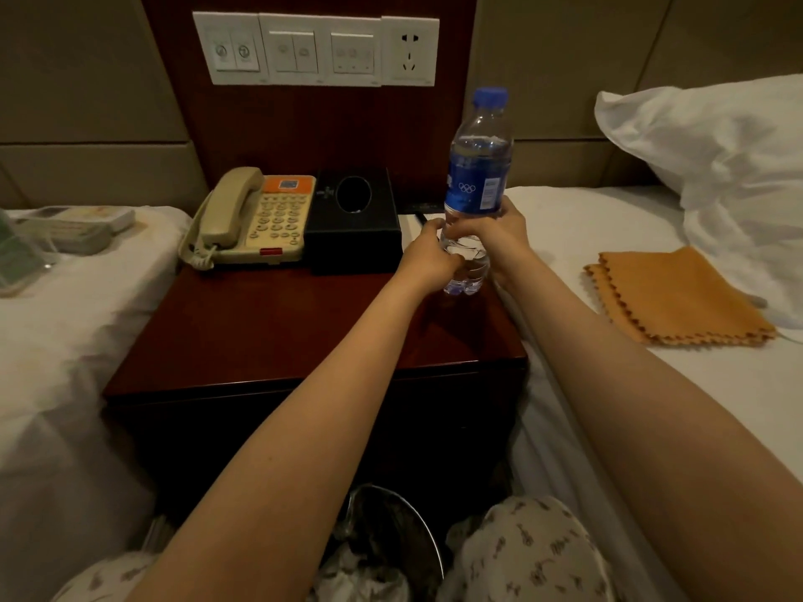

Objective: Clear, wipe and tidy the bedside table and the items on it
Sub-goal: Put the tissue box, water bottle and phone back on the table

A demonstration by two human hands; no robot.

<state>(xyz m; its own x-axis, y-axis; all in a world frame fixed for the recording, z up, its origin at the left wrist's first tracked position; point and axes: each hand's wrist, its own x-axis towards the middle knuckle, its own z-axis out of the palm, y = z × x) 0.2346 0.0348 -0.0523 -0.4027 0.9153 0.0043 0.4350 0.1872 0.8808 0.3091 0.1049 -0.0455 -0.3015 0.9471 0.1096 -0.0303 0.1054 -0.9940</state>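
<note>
A clear water bottle (477, 176) with a blue cap and blue label stands upright at the right side of the dark red bedside table (269, 332). My left hand (428, 260) grips its lower body from the left. From the right, my right hand (499, 236) wraps around it just under the label. Whether its base touches the table is unclear. A beige telephone (256, 219) and a black tissue box (353, 219) sit at the back of the table. On the right bed lies a folded orange cloth (678, 297).
A white bed (65, 319) on the left carries small packets and a plastic-wrapped item (65, 230). The right bed has a white pillow (712, 167). A bin with crumpled paper (386, 545) stands below the table front. Wall switches and a socket (317, 50) are above.
</note>
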